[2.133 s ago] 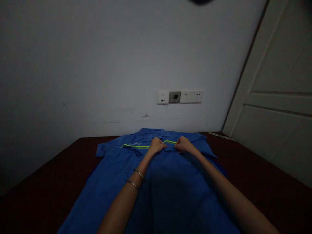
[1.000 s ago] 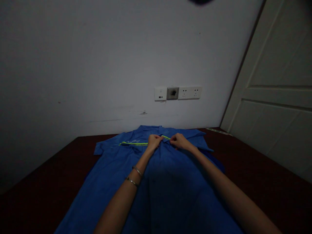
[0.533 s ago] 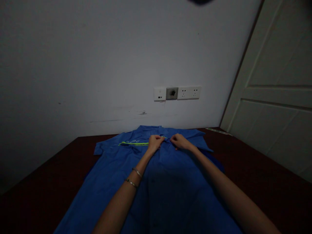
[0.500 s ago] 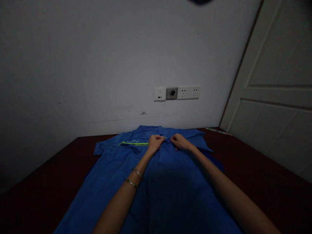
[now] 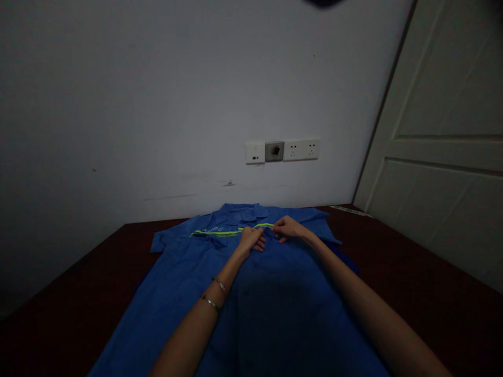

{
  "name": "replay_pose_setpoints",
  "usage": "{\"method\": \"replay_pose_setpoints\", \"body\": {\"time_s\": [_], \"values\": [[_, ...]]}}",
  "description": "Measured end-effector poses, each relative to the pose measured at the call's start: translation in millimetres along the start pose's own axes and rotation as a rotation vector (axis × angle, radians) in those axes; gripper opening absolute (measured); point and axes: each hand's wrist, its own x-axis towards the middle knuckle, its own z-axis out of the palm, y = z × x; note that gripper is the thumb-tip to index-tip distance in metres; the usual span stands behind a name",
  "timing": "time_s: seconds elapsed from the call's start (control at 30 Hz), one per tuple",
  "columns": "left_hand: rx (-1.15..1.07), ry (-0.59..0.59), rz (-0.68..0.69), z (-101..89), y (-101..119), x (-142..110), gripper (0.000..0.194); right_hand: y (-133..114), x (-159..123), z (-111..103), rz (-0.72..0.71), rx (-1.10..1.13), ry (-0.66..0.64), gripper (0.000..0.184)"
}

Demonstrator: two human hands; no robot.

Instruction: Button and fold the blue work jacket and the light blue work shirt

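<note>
A blue work shirt (image 5: 184,283) with a yellow-green reflective stripe (image 5: 214,232) across the chest lies flat, front up, on a dark red table (image 5: 412,272), collar toward the wall. My left hand (image 5: 251,238) rests on the shirt's chest just below the stripe, its fingers loosened and lying on the cloth. Two thin bangles circle that wrist. My right hand (image 5: 287,229) sits close beside it, fingers pinched on the shirt's front edge near the collar.
A white wall rises right behind the table, with a row of sockets and a switch (image 5: 282,151). A white panelled door (image 5: 444,157) stands at the right. A thin pale strip (image 5: 348,210) lies on the table by the door.
My left hand has slid a little toward me and its fingers have loosened from a pinch to lying on the cloth. More of the reflective stripe now shows between the hands. The right hand barely moved.
</note>
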Motion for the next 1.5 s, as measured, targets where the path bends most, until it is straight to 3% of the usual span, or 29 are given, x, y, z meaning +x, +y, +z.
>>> {"method": "replay_pose_setpoints", "body": {"time_s": [0.2,0.4,0.57,0.7,0.87,1.1,1.23,1.33,1.5], "values": [[-0.014,0.042,-0.092,-10.7,-6.5,0.0,0.042,2.9,-1.6,6.3,0.045,0.014,-0.029,0.010],[0.069,0.053,-0.020,-0.6,-11.5,0.9,0.025,8.0,3.9,10.1,0.058,-0.013,0.057,0.007],[0.092,0.011,-0.041,-6.9,-11.1,3.0,0.026,6.9,4.5,10.9,0.063,-0.138,0.128,0.006],[0.108,-0.010,-0.066,-12.2,-7.6,2.7,0.025,-2.9,-2.5,11.9,0.040,-0.280,0.152,0.007],[0.036,-0.016,-0.045,-12.6,-6.1,1.5,0.023,-17.4,-13.2,16.5,-0.045,-0.610,0.207,0.012],[-0.014,-0.053,-0.038,-6.1,0.8,-1.4,0.024,-17.6,-14.5,29.3,-0.109,-0.889,0.259,0.020],[-0.133,-0.038,-0.065,-2.3,3.1,-3.1,0.023,-13.6,-13.2,28.1,-0.138,-0.821,0.156,0.014],[-0.293,-0.013,-0.112,-1.2,1.2,-3.7,0.020,-6.5,-9.6,19.0,-0.113,-0.599,0.027,0.014],[-0.438,0.022,-0.076,0.0,-5.0,-1.4,0.018,7.0,-2.9,2.8,-0.121,-0.245,-0.123,0.013]]}}
